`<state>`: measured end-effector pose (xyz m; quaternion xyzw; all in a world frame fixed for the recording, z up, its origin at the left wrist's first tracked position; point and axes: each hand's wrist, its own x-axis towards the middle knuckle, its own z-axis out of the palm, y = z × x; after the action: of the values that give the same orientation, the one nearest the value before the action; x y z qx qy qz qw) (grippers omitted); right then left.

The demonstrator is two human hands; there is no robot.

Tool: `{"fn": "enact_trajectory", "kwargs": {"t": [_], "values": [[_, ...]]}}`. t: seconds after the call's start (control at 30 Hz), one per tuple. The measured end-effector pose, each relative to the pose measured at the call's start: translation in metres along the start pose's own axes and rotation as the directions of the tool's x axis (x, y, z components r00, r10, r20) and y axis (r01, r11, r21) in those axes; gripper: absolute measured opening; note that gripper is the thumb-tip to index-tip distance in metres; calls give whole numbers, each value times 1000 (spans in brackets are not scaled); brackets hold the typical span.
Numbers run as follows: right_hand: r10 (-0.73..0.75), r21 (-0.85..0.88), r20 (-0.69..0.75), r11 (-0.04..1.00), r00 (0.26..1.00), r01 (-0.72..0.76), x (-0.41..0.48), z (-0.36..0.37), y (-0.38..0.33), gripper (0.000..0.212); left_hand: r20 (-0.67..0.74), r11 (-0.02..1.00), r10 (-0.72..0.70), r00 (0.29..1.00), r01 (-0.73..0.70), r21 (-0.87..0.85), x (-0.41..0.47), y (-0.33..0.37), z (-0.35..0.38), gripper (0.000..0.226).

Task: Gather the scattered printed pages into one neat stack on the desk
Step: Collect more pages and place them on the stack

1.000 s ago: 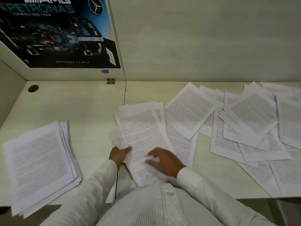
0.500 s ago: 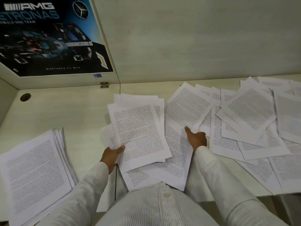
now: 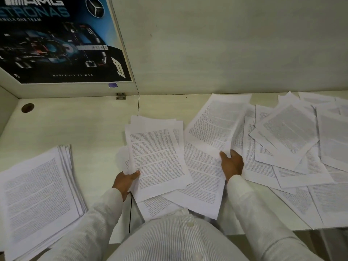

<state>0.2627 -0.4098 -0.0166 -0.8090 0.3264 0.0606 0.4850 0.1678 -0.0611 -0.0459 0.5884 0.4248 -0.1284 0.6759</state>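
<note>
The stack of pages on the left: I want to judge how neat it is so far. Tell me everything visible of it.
The stack is a thick pile of white sheets, the top one face up with a block of black print inside margins. It lies flat on the pale desk, askew to its front edge. Along the right side the sheets' edges fan out, not squared. The left sleeve passes its near right corner; contact unclear.
</note>
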Motion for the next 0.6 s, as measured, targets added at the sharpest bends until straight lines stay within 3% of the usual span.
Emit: {"fn": "enact_trajectory", "kwargs": {"t": [0.17, 0.33, 0.47, 0.6], "values": [[-118, 129, -103, 983, 988, 131, 0, -33, -17, 8, -13, 998, -30, 999, 29, -47, 1, 0, -5, 56], [-89, 419, -210, 892, 974, 171, 5, -58, -48, 7, -14, 999, -30, 999, 30, -41, 0, 2, -4, 59], [-65, 654, -180, 737, 982, 169, -3, -69, -75, 16, -10, 999, -34, 999, 33, -35, 0, 0, -6, 64], [-92, 752, -48, 652, 995, 97, -14, -64, -92, 24, 11, 999, -36, 999, 36, -23, -8, 0, -7, 61]]}}
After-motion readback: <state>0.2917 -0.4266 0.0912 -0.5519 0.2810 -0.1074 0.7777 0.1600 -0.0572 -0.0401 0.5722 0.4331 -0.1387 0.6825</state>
